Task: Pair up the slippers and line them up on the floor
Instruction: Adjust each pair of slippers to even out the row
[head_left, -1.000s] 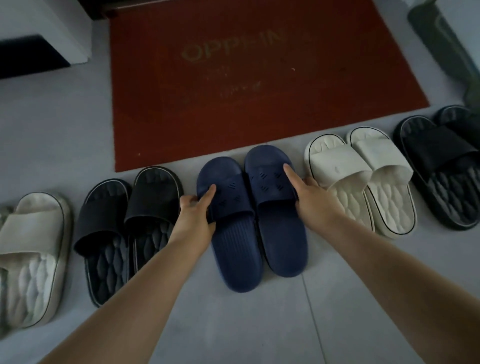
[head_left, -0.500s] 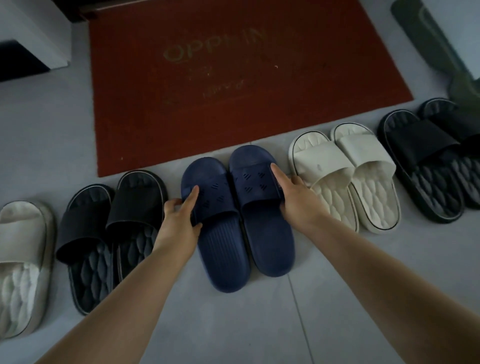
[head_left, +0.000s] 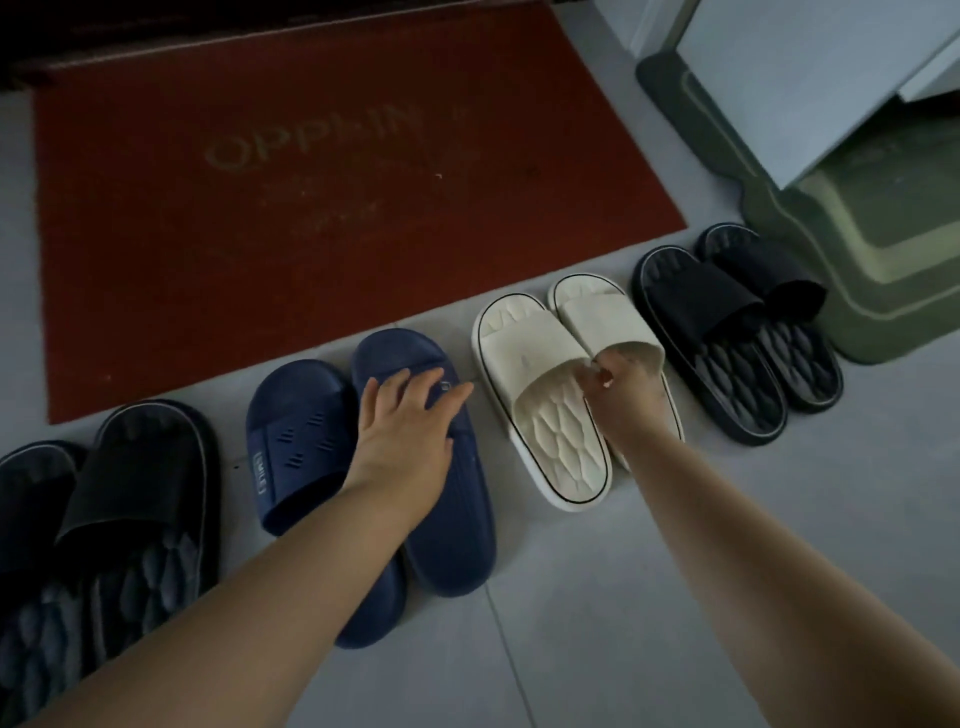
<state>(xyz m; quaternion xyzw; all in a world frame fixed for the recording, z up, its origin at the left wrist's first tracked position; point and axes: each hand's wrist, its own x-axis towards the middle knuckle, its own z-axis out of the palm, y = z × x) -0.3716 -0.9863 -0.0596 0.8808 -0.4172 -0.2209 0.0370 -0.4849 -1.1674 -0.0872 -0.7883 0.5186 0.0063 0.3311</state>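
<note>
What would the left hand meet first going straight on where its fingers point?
Probably the side of the left cream slipper: the left hand, flat over the right navy slipper, points right-forward at it. Depth unclear.

Bare grey tile floor (head_left: 571, 623) at 5-7 o'clock: wide open. Slipper row blocks 9 to 2 o'clock: black rubber slides (head_left: 130, 467), navy perforated rubber slides (head_left: 301, 447), cream quilted-sole slides (head_left: 524, 353), second black pair (head_left: 717, 312). Gaps between pairs are narrow. Flat red bristle doormat (head_left: 311, 208) at 12, passable above. Green stepped mat (head_left: 883, 270) fills 2 o'clock.
</note>
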